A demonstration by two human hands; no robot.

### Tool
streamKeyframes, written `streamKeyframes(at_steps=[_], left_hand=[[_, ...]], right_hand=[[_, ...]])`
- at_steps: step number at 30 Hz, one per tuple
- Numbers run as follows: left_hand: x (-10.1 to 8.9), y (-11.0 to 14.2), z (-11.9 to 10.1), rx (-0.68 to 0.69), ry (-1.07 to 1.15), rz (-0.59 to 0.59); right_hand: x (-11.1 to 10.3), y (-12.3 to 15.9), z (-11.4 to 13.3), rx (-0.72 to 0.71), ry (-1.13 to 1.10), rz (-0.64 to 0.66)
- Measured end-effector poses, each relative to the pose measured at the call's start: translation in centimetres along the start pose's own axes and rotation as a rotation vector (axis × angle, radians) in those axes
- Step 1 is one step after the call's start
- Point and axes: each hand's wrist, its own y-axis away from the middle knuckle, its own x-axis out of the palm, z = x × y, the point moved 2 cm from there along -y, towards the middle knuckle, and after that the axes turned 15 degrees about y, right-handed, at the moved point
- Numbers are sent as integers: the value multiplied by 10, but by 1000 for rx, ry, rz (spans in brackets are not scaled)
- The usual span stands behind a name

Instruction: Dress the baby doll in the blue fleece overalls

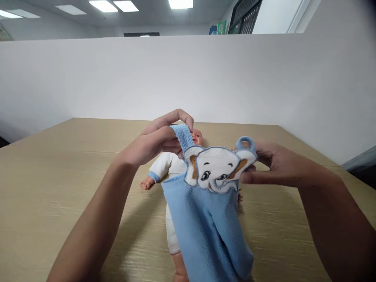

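Note:
Blue fleece doll overalls (202, 219) hang spread out in front of me, with a white elephant face (219, 168) sewn on the bib. My left hand (164, 135) grips one shoulder strap, its thumb and fingers closed round the fabric. At the other side of the bib, my right hand (267, 164) pinches the elephant's ear, just below the second strap (246, 143), which curls into a loop. Behind the overalls a baby doll (163, 166) lies face up in a white outfit with blue cuffs. Much of its body and part of its head are hidden.
The doll lies on a wide wood-toned table (73, 188). A white partition (176, 78) rises along the far edge and the right side. Beyond it, a green package (221, 27) shows near a dark window frame.

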Motion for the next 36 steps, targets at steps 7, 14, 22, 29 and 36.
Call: streamKeyframes(at_steps=[7, 14, 22, 29, 36], left_hand=[[9, 1, 7, -263, -572, 278], [23, -7, 30, -210, -700, 281], [16, 3, 14, -58, -585, 71], [11, 6, 13, -263, -523, 242], [7, 5, 11, -7, -540, 143]], right_hand=[[2, -3, 13, -88, -446, -370], [-2, 1, 16, -20, -272, -289], [6, -7, 2, 21, 82, 259], [13, -13, 11, -179, -292, -116], [43, -26, 1, 19, -295, 184]])
